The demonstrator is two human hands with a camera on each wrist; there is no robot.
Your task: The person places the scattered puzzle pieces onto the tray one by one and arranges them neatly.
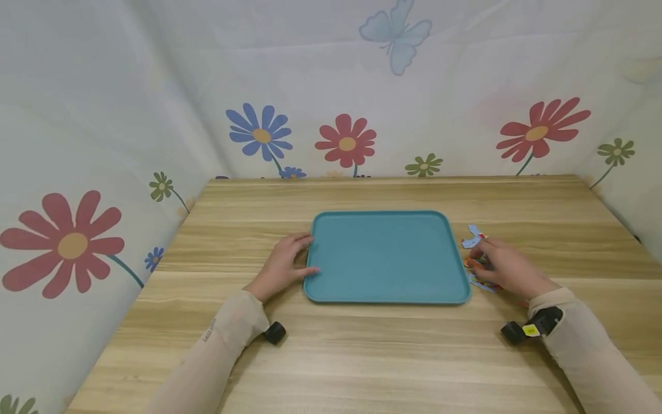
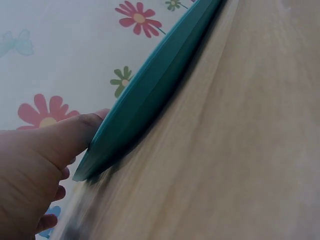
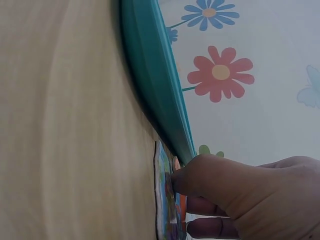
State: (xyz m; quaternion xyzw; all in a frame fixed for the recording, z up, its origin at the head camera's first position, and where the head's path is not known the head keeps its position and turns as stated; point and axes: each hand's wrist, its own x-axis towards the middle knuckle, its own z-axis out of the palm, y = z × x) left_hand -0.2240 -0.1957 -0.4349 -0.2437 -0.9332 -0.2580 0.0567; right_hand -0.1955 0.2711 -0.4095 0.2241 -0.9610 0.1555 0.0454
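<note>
A teal tray (image 1: pixel 385 259) lies flat in the middle of the wooden table (image 1: pixel 362 356). My left hand (image 1: pixel 284 264) rests against its left rim, thumb and fingertips touching the edge; the left wrist view shows the thumb (image 2: pixel 75 130) lying on the tray's rim (image 2: pixel 150 95). Just right of the tray, my right hand (image 1: pixel 504 264) is curled over several colourful puzzle pieces (image 1: pixel 483 283) on the table. In the right wrist view that hand (image 3: pixel 240 195) pinches a flat piece (image 3: pixel 162 200) beside the tray's edge (image 3: pixel 155 75). A light blue piece (image 1: pixel 473 237) lies just beyond the fingers.
Flowered cloth walls (image 1: pixel 346 138) close in the table at the back and on both sides. Bare wood runs in front of and behind the tray. Small black cameras sit at my wrists (image 1: pixel 274 332).
</note>
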